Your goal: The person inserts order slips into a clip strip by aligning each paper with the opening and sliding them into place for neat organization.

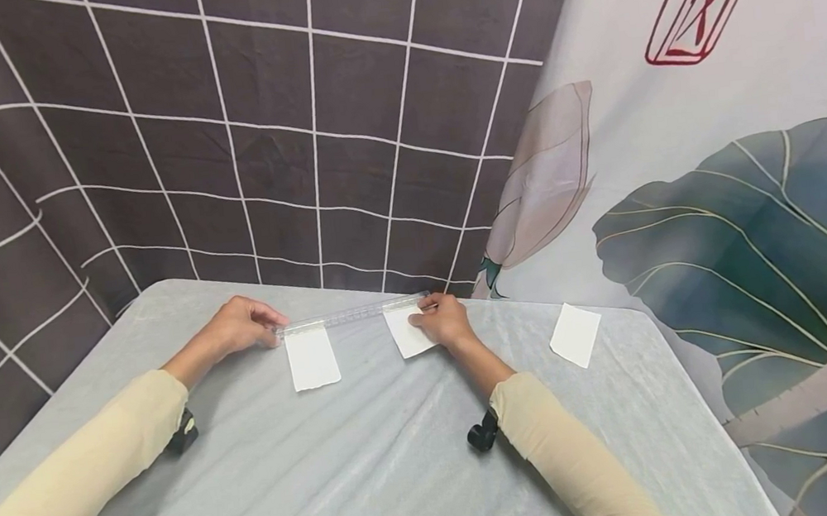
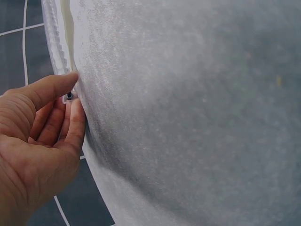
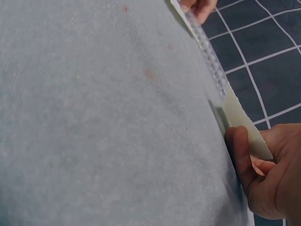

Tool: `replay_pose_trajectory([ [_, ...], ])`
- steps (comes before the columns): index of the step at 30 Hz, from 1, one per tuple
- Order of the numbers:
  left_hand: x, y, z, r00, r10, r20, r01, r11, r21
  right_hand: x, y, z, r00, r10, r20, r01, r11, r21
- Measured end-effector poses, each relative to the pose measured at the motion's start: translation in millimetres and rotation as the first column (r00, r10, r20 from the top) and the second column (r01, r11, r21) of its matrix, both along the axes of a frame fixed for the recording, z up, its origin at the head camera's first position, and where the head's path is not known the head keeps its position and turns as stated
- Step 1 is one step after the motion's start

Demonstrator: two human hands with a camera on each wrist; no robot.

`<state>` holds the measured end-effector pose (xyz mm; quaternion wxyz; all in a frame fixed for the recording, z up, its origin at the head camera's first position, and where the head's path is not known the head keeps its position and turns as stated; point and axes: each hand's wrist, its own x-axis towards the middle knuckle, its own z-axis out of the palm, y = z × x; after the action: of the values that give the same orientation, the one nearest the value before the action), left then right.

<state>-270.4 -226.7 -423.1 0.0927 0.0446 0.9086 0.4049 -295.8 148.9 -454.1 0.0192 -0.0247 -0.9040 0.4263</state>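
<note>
My left hand (image 1: pixel 239 325) pinches the left end of a clear plastic ruler (image 1: pixel 344 314) between thumb and fingers. A small dark spot shows at that end in the left wrist view. At the other end my right hand (image 1: pixel 443 319) pinches a white piece of paper (image 1: pixel 408 337) together with the ruler's end, which the paper partly hides in the right wrist view. The paper's torn edge (image 3: pixel 247 117) rises between thumb and fingers there. Another white paper piece (image 1: pixel 313 361) lies just below the ruler, beside my left hand, its top edge along the ruler.
A third white paper piece (image 1: pixel 575 335) lies on the right of the grey cloth-covered table (image 1: pixel 375 478). Behind the far edge hangs a dark gridded curtain (image 1: pixel 277 163). To the right is a light drape (image 1: pixel 640 128) with leaf prints.
</note>
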Motion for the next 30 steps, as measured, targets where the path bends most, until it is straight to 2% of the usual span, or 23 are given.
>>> replay_pose_trajectory([
  [15, -2.6, 0.2, -1.4, 1.0, -0.007, 0.008, 0.007, 1.0, 0.004, 8.0, -9.8, 4.9, 1.0, 0.023, 0.02, -0.021, 0.996, -0.081],
  [30, 0.0, 0.7, 1.9, 1.0, -0.006, 0.007, 0.006, 1.0, 0.013, 6.9, -17.6, 2.2, 0.999, 0.04, 0.021, -0.039, 0.997, -0.063],
])
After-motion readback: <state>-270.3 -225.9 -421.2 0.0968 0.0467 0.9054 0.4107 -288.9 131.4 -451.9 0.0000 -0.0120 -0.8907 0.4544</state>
